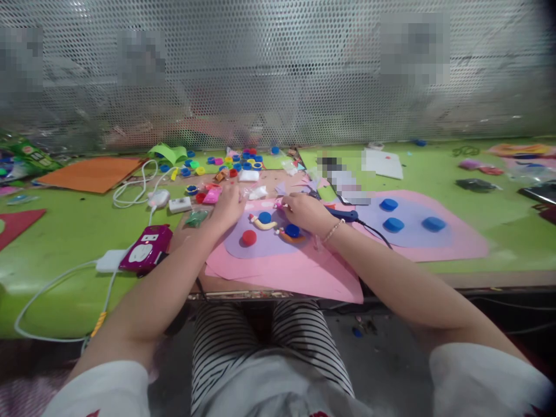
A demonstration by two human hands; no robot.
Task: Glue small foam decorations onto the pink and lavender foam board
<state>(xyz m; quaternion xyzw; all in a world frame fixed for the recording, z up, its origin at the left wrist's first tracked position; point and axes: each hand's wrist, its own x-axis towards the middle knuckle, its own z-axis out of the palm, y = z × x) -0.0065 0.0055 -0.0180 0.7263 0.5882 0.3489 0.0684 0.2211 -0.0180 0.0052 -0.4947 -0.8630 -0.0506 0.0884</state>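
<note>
My left hand (231, 204) is closed, its fingers bent down at the far edge of the purple paper (238, 246), beside a pink packet (212, 195) and a crumpled clear plastic bag (259, 193). What its fingertips grip is hidden. Over the same sheet, my right hand (305, 212) pinches a small pink piece (278, 204). Below the hands lie a blue bottle cap (264, 218), a red bottle cap (249, 237), a cream curved clay strip (266, 226) and an orange curved strip (286, 236) by another blue cap (292, 230). Pink paper (278, 272) lies underneath.
A dark blue corded tool (345, 215) lies right of my right hand. Further right, three blue caps rest on another purple sheet (417, 238). At left are a magenta box (148, 249) and white cables (125, 200). Loose caps (234, 165) lie before the perforated metal panel (260, 87).
</note>
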